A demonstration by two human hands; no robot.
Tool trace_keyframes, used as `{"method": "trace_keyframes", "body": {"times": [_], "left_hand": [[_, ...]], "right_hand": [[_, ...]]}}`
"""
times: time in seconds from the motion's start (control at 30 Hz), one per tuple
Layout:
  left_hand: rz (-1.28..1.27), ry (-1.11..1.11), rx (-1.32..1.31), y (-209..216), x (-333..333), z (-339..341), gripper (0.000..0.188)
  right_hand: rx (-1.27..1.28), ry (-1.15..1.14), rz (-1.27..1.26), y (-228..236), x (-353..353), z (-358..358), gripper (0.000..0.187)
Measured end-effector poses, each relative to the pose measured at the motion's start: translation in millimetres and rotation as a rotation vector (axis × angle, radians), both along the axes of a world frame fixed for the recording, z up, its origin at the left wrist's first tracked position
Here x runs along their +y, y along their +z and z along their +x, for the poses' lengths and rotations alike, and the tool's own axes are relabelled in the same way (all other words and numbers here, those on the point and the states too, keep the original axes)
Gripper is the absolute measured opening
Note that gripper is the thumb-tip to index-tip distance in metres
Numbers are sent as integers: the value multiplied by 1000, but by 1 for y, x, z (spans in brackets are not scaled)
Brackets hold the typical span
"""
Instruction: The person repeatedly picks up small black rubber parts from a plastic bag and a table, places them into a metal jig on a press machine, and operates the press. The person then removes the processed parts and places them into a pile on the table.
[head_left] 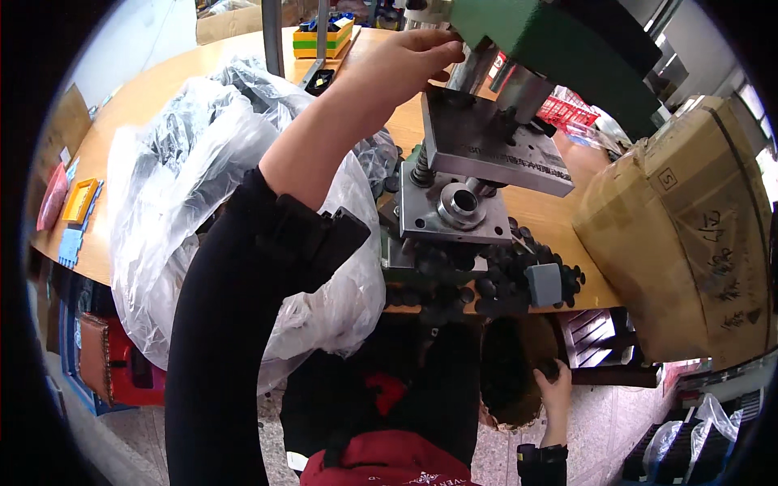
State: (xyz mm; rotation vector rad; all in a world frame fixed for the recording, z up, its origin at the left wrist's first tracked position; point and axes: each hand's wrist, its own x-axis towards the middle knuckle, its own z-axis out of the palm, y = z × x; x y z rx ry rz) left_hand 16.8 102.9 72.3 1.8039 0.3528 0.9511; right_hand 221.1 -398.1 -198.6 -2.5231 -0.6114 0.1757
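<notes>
At the upper middle, my left hand (pixel 425 57) reaches to the left side of a green press head (pixel 523 40). Its fingers are bent and a little apart, with nothing seen in them. Below the head is a steel die set: a thick upper plate (pixel 494 150) and a lower plate (pixel 421 215) bearing a steel ring (pixel 462 204). Down at the lower right, my right hand (pixel 555 385) is at the rim of a brown container (pixel 535 348) with dark contents. Its thumb and fingers close on a small black piece (pixel 551 370), whose shape is partly hidden.
Many black round pieces (pixel 519 279) lie around the press base, beside a grey block (pixel 544 284). A large clear plastic bag (pixel 194 154) fills the table's left side. To the right stands a tall cardboard box (pixel 681 227); a red basket (pixel 565 111) is behind the press.
</notes>
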Motion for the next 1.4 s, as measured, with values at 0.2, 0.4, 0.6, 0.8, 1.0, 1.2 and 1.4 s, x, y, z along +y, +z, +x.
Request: {"method": "trace_keyframes", "body": {"times": [0.2, 0.4, 0.6, 0.8, 1.0, 1.2, 1.4], "left_hand": [[-90, -111, 5, 4, 6, 14, 35], [-226, -166, -88, 0, 12, 21, 30], [-397, -226, -64, -7, 46, 37, 35], [-334, -385, -77, 9, 16, 10, 39], [-320, -274, -189, -7, 25, 31, 35], [-273, -158, -285, 8, 12, 37, 24], [-211, -248, -128, 8, 21, 41, 18]], "right_hand": [[-190, 12, -37, 0, -3, -9, 61], [-227, 205, 142, 82, 63, -39, 39], [-353, 307, 231, 139, 110, -75, 27], [-276, 352, 448, 175, 130, -85, 29], [-313, 587, 710, 245, 213, -97, 41], [-282, 629, 806, 288, 297, -106, 39], [25, 362, 1028, 271, 317, -58, 36]]}}
